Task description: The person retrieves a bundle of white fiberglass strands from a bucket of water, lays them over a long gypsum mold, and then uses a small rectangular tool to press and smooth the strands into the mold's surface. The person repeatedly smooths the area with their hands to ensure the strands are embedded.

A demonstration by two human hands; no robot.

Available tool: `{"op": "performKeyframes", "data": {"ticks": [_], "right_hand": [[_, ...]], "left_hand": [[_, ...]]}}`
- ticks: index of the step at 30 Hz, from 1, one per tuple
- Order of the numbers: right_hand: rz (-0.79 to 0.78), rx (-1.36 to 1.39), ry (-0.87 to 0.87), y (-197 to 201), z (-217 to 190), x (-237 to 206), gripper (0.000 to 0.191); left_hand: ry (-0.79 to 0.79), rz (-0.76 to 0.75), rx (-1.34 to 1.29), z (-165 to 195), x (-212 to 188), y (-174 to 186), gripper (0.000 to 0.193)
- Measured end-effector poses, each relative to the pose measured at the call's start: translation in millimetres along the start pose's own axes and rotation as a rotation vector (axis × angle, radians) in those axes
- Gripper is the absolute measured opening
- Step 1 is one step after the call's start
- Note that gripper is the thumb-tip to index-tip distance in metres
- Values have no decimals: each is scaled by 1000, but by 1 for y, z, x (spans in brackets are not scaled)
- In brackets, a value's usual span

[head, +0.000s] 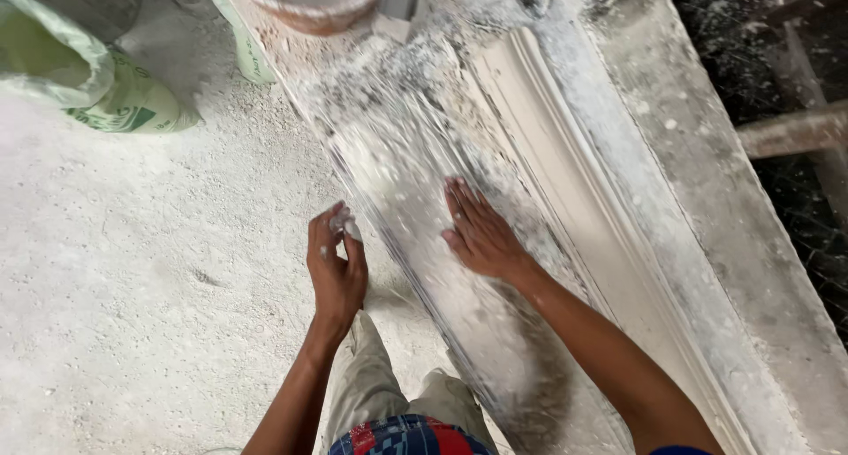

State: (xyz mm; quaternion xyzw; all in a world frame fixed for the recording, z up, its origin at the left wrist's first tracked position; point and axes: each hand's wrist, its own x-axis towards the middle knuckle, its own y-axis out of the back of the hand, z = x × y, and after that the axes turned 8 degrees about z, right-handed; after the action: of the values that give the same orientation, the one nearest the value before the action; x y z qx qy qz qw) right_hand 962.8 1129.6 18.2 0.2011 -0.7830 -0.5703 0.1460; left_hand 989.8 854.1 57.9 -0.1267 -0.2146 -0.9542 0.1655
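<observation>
My right hand point(480, 232) lies flat, fingers together, on a long white moulded strip point(565, 199) covered with wet plaster and fibres. It presses on the smooth wet band point(415, 190) along the strip's left side. My left hand point(336, 265) hovers just off the strip's left edge. Its fingertips pinch a small lump of white plaster point(344, 225). Both hands are dusted with white.
A green and white sack point(97, 79) lies at the upper left on the dusty floor point(150, 269). A plaster-caked bucket point(309, 4) stands at the top. A grey concrete ledge point(707, 181) runs along the right, with dark rubble point(786, 49) beyond it. My knees point(389, 393) are below.
</observation>
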Motion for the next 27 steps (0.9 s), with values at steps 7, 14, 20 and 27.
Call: {"op": "performKeyframes", "data": {"ticks": [7,14,20,27], "right_hand": [[65,31,-8,-10,-9,-231,72],[11,17,0,-10,-29,-475,69],[83,29,64,-16,-39,-666,66],[47,12,-33,-39,-49,-910,68]], "left_hand": [[1,15,-41,92,-225,14,34],[90,-50,-40,191,-468,20,36],[64,-138,-18,251,-631,31,44],[107,-216,-81,300,-850,55,48]]}}
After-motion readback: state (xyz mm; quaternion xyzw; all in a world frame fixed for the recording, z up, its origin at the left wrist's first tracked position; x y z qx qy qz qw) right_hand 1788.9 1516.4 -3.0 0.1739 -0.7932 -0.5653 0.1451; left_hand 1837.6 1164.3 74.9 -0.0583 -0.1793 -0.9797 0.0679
